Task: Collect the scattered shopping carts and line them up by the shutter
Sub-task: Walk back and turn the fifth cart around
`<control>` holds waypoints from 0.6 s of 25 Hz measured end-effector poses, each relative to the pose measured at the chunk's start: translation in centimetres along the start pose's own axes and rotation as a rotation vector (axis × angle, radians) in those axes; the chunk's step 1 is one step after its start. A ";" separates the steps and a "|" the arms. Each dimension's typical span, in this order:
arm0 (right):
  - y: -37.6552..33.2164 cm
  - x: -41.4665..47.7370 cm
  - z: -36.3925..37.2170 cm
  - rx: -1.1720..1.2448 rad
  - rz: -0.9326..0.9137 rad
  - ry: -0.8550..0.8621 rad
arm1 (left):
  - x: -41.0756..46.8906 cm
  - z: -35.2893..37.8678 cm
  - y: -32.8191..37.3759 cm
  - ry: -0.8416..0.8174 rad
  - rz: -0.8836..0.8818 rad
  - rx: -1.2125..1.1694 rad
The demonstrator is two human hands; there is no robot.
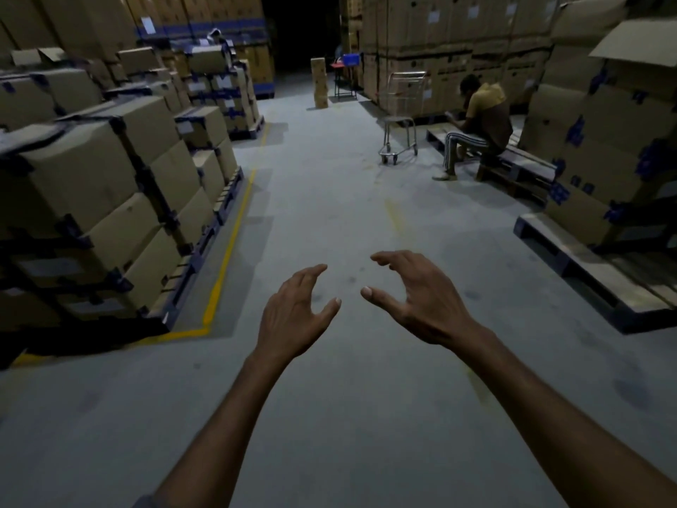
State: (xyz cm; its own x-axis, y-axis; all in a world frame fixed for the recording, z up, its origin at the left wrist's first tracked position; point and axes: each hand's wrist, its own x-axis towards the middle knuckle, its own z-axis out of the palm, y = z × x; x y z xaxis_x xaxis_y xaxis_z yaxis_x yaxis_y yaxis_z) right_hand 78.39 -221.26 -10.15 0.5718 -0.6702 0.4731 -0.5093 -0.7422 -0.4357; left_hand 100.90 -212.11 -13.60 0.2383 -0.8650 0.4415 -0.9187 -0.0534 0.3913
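Observation:
A metal shopping cart [402, 115] stands far ahead on the right side of the aisle, against a wall of cartons and next to a seated person. Both my arms reach out over the bare concrete floor, well short of the cart. My left hand [293, 317] and my right hand [414, 295] hang side by side with loosely curved fingers. Neither hand holds or touches anything. No shutter is in view.
Pallets of cardboard boxes [110, 185] line the left, edged by a yellow floor line [234, 236]. A person [480, 122] sits on a low pallet on the right. Tall cartons on a wooden pallet [586, 265] stand at the right. A box stack [319, 82] and a red table [344, 75] stand far down the aisle.

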 end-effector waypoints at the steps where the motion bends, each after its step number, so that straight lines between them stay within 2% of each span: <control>1: 1.5 2.7 0.2 -0.005 -0.012 -0.005 | 2.8 1.0 -0.4 -0.001 -0.003 0.004; 8: 13.2 20.8 5.8 -0.023 0.022 -0.029 | 23.3 5.5 -4.3 0.121 0.003 -0.006; 15: 23.7 38.1 15.2 -0.048 0.128 -0.024 | 43.0 10.9 -11.8 0.172 0.160 -0.015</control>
State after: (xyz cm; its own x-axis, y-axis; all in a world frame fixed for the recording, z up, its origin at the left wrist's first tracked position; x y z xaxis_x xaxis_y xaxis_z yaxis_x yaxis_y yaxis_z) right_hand 97.91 -264.20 -14.12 0.5157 -0.7592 0.3972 -0.6090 -0.6508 -0.4533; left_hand 118.54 -254.10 -8.09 0.1409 -0.7643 0.6293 -0.9448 0.0861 0.3161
